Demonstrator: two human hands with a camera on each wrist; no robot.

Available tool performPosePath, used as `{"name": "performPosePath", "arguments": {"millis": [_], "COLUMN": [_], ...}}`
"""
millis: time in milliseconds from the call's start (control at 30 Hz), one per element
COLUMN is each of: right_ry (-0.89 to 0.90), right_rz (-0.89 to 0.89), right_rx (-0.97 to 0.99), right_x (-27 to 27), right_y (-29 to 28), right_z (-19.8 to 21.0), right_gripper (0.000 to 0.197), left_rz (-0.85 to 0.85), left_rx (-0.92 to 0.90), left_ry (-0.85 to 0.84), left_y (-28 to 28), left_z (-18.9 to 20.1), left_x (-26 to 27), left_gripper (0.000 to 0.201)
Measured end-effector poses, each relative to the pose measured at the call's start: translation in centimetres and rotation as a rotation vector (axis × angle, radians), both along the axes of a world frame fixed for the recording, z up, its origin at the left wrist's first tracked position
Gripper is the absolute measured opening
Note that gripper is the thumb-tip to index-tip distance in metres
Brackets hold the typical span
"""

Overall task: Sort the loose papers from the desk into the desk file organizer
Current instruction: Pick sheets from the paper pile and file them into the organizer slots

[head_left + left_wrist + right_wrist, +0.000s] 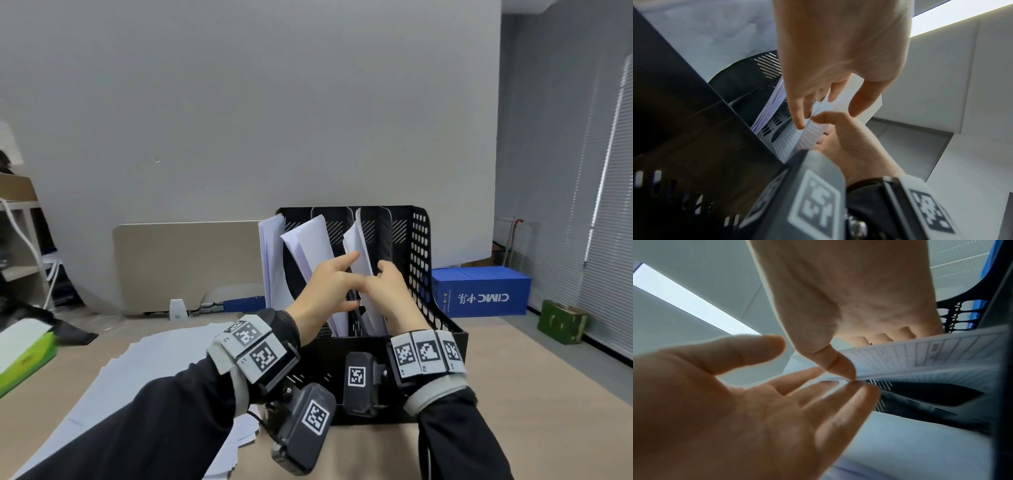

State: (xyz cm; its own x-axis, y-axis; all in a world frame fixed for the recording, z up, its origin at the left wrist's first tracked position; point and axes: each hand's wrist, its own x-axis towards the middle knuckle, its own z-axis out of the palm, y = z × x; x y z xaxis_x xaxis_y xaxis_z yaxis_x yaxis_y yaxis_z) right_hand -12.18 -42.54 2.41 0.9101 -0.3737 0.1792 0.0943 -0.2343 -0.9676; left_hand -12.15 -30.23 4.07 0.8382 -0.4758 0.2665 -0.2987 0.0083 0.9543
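Observation:
A black file organizer stands on the desk with white sheets in its three left slots. My right hand pinches the papers in the third slot; in the right wrist view its thumb and fingers grip a printed sheet by its edge. My left hand reaches in beside it with straight fingers touching the same sheets. A spread of loose papers lies on the desk at the left, partly under my left arm.
A green and white box sits at the desk's left edge. Behind the desk, a grey board leans on the wall. A blue box and a green crate stand on the floor at the right.

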Motion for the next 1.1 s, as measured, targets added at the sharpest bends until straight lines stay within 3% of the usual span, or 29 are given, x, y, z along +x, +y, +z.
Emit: {"name": "performPosePath", "arguments": {"millis": [133,233,333,433,567,767,1100], "right_ry": [-0.240,-0.394,-0.551,-0.605,-0.473,-0.306,0.198], "right_rz": [-0.006,-0.117,-0.237,-0.234,-0.005,0.210,0.385], "right_rx": [0.053,0.033,0.035,0.094,0.268,0.324,0.358], "right_x": [-0.9,-0.5,-0.6,-1.0,-1.6,-2.8,-1.0], "right_y": [1.0,1.6,2.6,4.0,6.8,12.6,21.1], "right_z": [1.3,1.5,1.7,2.0,2.2,1.1,-6.4], "right_gripper": [0.069,0.048,0.013,0.012,0.014,0.011,0.015], "left_rz": [-0.002,0.010,0.031,0.045,0.105,0.247,0.546], "left_rx": [-0.051,-0.051,-0.074,-0.110,-0.116,-0.168,-0.238], "left_ry": [-0.011,-0.047,-0.044,-0.046,-0.042,0.081,0.526], "left_y": [0.5,1.3,2.5,4.3,7.0,11.9,21.3], "left_z": [0.1,0.2,0.4,0.9,0.8,-0.3,-8.2], "left_x": [0.4,0.5,0.3,-0.1,-0.2,0.3,2.5], "left_gripper": [0.066,0.061,0.058,0.041,0.023,0.023,0.014]}}
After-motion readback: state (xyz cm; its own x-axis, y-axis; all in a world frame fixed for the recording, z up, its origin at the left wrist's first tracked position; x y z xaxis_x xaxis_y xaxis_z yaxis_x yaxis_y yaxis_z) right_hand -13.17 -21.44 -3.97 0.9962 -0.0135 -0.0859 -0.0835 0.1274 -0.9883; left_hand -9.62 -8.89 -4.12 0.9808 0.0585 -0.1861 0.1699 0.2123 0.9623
